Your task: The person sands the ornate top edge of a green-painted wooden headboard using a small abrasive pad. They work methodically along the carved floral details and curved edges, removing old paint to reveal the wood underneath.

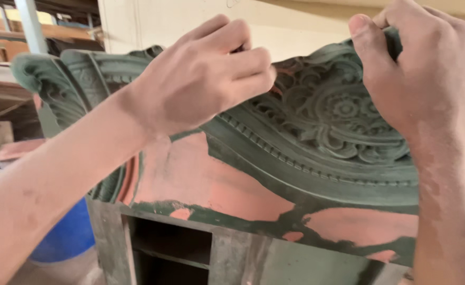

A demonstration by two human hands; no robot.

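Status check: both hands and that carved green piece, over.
Left hand fist closed at carved panel top edge; held item hidden. Right hand gripping the panel's upper rim. Green coat patchy, pink showing below. Blue tub behind left arm.

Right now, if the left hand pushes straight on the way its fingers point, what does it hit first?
The left hand points right, fingers curled at the top edge of the carved green panel. Going on, it would probably meet the panel's raised floral carving first; depth is unclear.
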